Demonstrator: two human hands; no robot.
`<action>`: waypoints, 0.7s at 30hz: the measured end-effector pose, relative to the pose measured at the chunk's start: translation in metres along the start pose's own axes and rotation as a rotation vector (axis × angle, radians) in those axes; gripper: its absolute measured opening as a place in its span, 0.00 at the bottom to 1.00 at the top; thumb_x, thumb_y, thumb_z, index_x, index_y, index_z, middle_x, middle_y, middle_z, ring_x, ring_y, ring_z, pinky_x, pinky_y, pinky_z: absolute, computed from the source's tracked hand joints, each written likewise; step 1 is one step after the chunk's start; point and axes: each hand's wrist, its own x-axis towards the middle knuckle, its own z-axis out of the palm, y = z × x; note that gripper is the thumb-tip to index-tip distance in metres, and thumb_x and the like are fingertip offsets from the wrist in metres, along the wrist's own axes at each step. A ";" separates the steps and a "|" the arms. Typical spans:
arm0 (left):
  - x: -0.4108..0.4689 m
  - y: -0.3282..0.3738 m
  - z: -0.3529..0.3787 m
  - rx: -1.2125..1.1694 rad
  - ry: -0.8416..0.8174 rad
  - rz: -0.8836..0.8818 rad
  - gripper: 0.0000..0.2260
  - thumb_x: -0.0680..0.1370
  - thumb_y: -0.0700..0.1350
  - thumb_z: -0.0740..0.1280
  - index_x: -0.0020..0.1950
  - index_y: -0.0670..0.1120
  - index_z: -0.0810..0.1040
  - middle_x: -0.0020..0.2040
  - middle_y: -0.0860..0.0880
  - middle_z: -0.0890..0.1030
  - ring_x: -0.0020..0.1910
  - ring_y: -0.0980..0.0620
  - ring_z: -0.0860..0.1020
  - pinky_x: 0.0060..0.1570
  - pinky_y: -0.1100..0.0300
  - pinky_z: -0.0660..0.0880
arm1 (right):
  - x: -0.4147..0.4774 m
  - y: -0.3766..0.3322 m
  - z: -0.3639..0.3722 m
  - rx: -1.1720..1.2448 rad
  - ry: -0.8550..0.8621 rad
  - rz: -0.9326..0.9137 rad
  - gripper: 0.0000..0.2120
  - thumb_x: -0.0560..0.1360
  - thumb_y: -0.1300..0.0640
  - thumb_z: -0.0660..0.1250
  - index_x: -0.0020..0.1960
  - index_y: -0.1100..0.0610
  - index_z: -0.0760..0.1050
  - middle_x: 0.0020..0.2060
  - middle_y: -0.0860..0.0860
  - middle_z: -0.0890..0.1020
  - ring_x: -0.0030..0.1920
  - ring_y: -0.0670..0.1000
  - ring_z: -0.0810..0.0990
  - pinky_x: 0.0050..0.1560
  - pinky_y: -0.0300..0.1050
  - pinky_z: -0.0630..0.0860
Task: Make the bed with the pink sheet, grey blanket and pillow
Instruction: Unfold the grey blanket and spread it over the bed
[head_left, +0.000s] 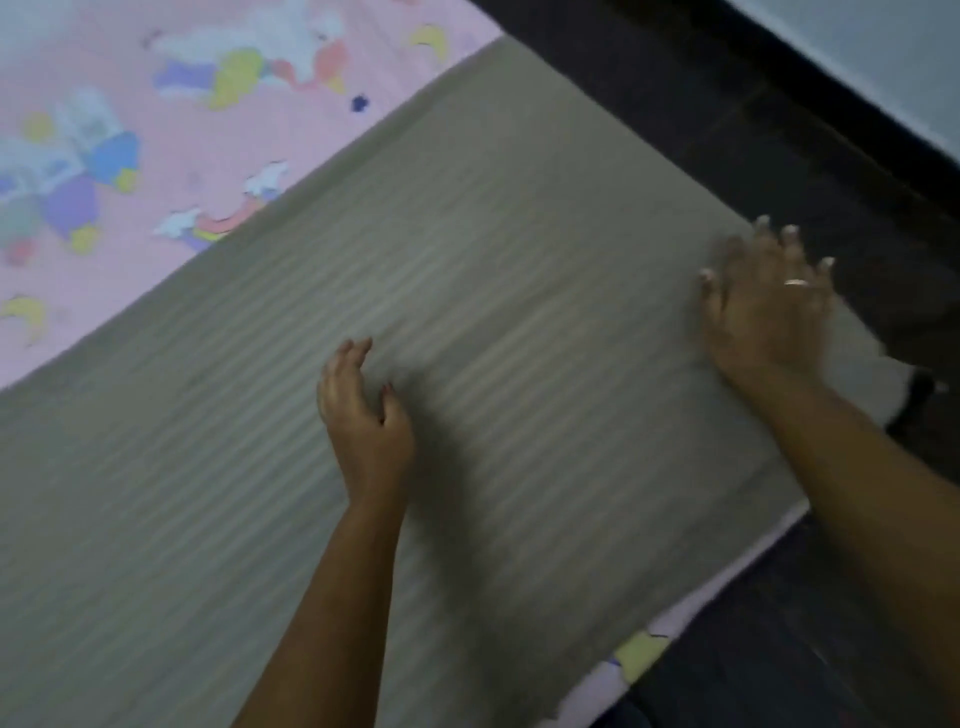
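Observation:
The grey ribbed blanket (467, 322) lies spread flat across the bed, running from the lower left to the upper right. The pink sheet (171, 171) with cartoon prints shows beyond it at the upper left, and a strip peeks out under the blanket's near edge at the lower right. My left hand (363, 415) hovers on edge over the middle of the blanket, fingers loosely curled, holding nothing. My right hand (769, 306) lies flat, fingers spread, on the blanket near its right corner. No pillow is in view. The picture is motion-blurred.
Dark floor (779, 130) runs along the bed's right side and near corner. A pale wall (883, 47) stands at the top right. A small dark object (922, 387) sits on the floor by the bed's right edge.

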 end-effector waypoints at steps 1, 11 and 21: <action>0.002 -0.016 -0.021 0.031 0.043 -0.045 0.21 0.77 0.33 0.61 0.69 0.44 0.69 0.71 0.45 0.67 0.73 0.47 0.61 0.71 0.56 0.56 | -0.003 -0.038 0.008 0.014 -0.026 -0.101 0.29 0.78 0.45 0.47 0.75 0.56 0.60 0.75 0.58 0.59 0.75 0.60 0.55 0.72 0.62 0.47; -0.008 -0.176 -0.185 0.618 -0.078 -0.361 0.25 0.81 0.55 0.54 0.77 0.54 0.53 0.78 0.48 0.51 0.77 0.48 0.48 0.73 0.45 0.46 | -0.170 -0.364 0.083 0.165 -0.205 -0.495 0.32 0.75 0.39 0.48 0.74 0.53 0.64 0.73 0.56 0.65 0.74 0.59 0.61 0.72 0.61 0.52; -0.011 -0.228 -0.219 0.723 0.085 -0.392 0.23 0.82 0.50 0.50 0.77 0.56 0.52 0.78 0.52 0.53 0.77 0.51 0.47 0.73 0.48 0.42 | -0.230 -0.456 0.102 0.051 -0.209 -1.413 0.25 0.77 0.42 0.50 0.71 0.46 0.68 0.70 0.48 0.70 0.71 0.53 0.67 0.70 0.57 0.59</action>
